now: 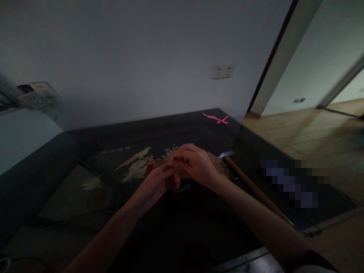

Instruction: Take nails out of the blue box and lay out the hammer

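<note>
My left hand (159, 181) and my right hand (196, 163) meet near the middle of the view, fingertips pinched close together. What they hold between them is too small and dark to make out. Beneath and behind them lies a tan woven-looking piece (222, 167), partly hidden by my right hand. Something red (149, 169) shows just beyond my left hand, and a dark blue item (185, 186) sits below the fingers. To the right of my right hand, a tool with a long wooden handle (250, 184) and a metal head rests on the dark table.
The dark glossy table (136, 127) stands against a wall and carries a bird-and-flower picture (135, 161). A pink ribbon (218, 120) lies at its far right corner. A blurred-out patch (290, 184) covers something on the right. A pale, shiny item (253, 261) is at the near edge.
</note>
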Tool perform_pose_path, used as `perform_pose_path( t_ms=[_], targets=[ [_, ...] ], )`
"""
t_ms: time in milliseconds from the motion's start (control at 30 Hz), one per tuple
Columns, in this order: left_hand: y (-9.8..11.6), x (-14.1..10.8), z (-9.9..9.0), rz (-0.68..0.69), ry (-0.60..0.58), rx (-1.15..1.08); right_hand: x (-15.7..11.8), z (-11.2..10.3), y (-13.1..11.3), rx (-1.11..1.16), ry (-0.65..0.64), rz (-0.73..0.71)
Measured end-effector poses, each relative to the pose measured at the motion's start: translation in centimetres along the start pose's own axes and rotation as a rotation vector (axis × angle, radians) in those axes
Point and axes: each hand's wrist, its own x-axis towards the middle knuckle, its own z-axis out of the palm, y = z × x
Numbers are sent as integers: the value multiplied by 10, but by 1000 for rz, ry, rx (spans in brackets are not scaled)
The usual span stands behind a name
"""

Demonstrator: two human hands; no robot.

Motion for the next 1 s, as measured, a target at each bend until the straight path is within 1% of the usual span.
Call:
perform_pose_path(
  t_ms=[67, 133, 233, 333, 433, 533, 667, 767, 867, 1000],
  targets=[
    [-7, 1, 4, -68, 46, -192, -3, 0, -4, -92, -61, -66],
    [-11, 2, 7, -91, 152, -309, -5, -1, -6, -182, -125, -120],
    [-13, -1, 10, -98, 283, -396, -8, -3, -11, -297, -211, -179],
    [-11, -6, 12, -86, 318, -431, -9, -5, -16, -379, -276, -213],
    [-9, -12, 11, -43, 277, -443, -8, -4, -20, -418, -316, -248],
    [-8, -16, 6, -14, 239, -440, -8, 1, -23, -424, -344, -291],
    [-4, -22, -7, 36, 244, -403, -6, 8, -25, -402, -355, -331],
    [2, -28, -17, 48, 305, -365, -3, 13, -28, -363, -350, -345],
    [9, -37, -24, 23, 402, -320, 0, 20, -31, -292, -361, -348],
    [17, -51, -38, -13, 470, -255, 3, 30, -32, -182, -350, -341]
  ],
)
